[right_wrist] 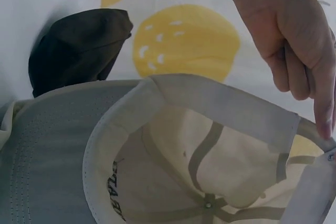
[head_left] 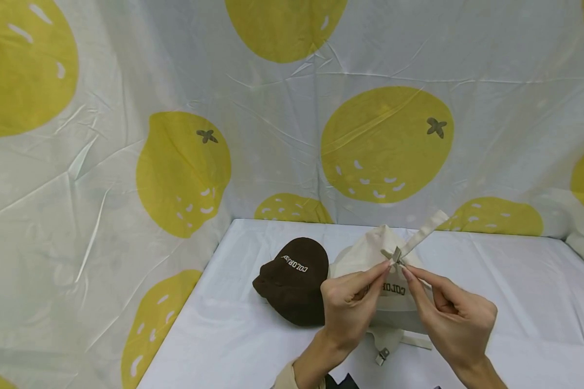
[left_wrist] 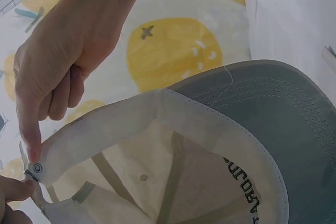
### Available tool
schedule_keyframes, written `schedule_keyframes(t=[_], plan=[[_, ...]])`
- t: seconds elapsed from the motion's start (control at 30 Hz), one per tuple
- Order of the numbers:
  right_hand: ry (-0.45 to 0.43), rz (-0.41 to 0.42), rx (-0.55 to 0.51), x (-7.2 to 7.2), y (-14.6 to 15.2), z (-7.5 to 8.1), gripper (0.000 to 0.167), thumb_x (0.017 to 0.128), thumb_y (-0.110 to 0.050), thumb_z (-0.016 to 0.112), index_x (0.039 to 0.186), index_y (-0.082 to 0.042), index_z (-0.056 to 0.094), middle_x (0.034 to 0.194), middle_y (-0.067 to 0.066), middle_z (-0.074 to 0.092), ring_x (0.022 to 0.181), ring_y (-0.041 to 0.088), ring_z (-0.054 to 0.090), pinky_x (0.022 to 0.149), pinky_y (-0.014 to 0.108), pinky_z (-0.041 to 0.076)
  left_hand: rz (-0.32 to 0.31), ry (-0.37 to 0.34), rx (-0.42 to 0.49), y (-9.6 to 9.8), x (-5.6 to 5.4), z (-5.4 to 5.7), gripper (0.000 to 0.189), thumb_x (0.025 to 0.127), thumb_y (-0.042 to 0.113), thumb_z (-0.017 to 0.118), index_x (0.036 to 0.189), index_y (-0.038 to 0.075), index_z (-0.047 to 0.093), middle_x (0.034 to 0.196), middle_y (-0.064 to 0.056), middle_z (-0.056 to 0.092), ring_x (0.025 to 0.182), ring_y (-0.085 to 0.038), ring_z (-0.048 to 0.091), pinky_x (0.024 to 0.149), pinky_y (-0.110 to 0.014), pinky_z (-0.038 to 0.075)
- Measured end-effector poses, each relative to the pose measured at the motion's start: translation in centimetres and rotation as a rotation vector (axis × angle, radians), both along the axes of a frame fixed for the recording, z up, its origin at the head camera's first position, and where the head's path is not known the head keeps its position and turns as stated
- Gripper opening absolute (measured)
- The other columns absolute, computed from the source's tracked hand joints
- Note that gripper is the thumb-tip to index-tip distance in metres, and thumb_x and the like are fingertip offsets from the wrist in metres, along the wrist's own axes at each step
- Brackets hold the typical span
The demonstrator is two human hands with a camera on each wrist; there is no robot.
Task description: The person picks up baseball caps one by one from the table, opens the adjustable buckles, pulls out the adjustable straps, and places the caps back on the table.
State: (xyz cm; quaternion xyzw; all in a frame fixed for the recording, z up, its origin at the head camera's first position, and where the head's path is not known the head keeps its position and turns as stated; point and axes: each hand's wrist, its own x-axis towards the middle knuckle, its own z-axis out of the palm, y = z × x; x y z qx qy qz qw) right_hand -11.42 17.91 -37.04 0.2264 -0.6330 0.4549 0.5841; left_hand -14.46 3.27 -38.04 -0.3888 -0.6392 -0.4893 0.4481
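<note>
My left hand [head_left: 352, 302] and right hand [head_left: 455, 313] meet at the back of a cream cap [head_left: 360, 259] and pinch its strap between thumb and forefinger. A small metal buckle [head_left: 397, 256] shows right at the fingertips, and the strap's loose end [head_left: 425, 229] sticks up to the right. The cap's inside faces the left wrist view, its grey-green underbrim [left_wrist: 294, 114] to the right. Close by the left fingertip there is a round metal snap [left_wrist: 38, 168]. In the right wrist view the right forefinger [right_wrist: 324, 114] reaches down to the strap. My hands partly hide the lettering.
A dark brown cap [head_left: 297, 281] with white lettering lies just left of the cream one. Below the hands, another cream strap with a metal clasp [head_left: 382, 355] lies on the white-covered table [head_left: 214, 346]. Lemon-patterned cloth [head_left: 272, 135] hangs behind and to the left.
</note>
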Motion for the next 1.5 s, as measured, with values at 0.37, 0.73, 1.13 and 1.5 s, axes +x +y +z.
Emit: schedule_keyframes(t=[0.37, 0.73, 1.13, 1.5], plan=[[0.041, -0.035, -0.029, -0.2, 0.1, 0.3, 0.033, 0.088, -0.01, 0.082, 0.075, 0.019, 0.074, 0.044, -0.007, 0.021, 0.049, -0.003, 0.01, 0.053, 0.006, 0.007, -0.014, -0.01, -0.005, -0.2, 0.0, 0.2, 0.022, 0.078, -0.017, 0.079, 0.098, -0.009, 0.08, 0.063, -0.004, 0.072, 0.049, 0.0, 0.035, 0.045, -0.009, 0.027], [0.039, -0.096, -0.112, -0.1, 0.4, 1.0, 0.031, 0.085, -0.007, 0.083, 0.072, 0.02, 0.073, 0.044, -0.006, 0.021, 0.049, -0.002, 0.011, 0.053, 0.008, 0.005, -0.03, 0.028, 0.013, -0.8, -0.5, 0.4, 0.022, 0.074, -0.021, 0.078, 0.093, -0.011, 0.079, 0.057, -0.003, 0.066, 0.049, 0.0, 0.033, 0.044, -0.01, 0.027], [0.028, -0.116, -0.169, -0.2, 0.5, 1.2, 0.026, 0.081, -0.002, 0.084, 0.072, 0.02, 0.072, 0.045, -0.006, 0.02, 0.05, -0.002, 0.012, 0.053, 0.01, 0.005, -0.021, 0.014, 0.054, -2.0, -1.1, 1.1, 0.018, 0.077, -0.021, 0.077, 0.093, -0.011, 0.079, 0.048, 0.0, 0.049, 0.053, 0.0, 0.021, 0.043, -0.016, 0.021], [0.031, -0.106, -0.21, -0.8, 1.5, 0.2, 0.011, 0.076, 0.007, 0.083, 0.073, 0.015, 0.076, 0.044, -0.009, 0.022, 0.05, -0.005, 0.016, 0.052, 0.01, 0.007, 0.026, 0.004, 0.105, -3.6, -1.9, 1.7, 0.012, 0.081, -0.016, 0.077, 0.091, -0.011, 0.08, 0.05, 0.003, 0.022, 0.056, 0.0, 0.016, 0.043, -0.019, 0.016]])
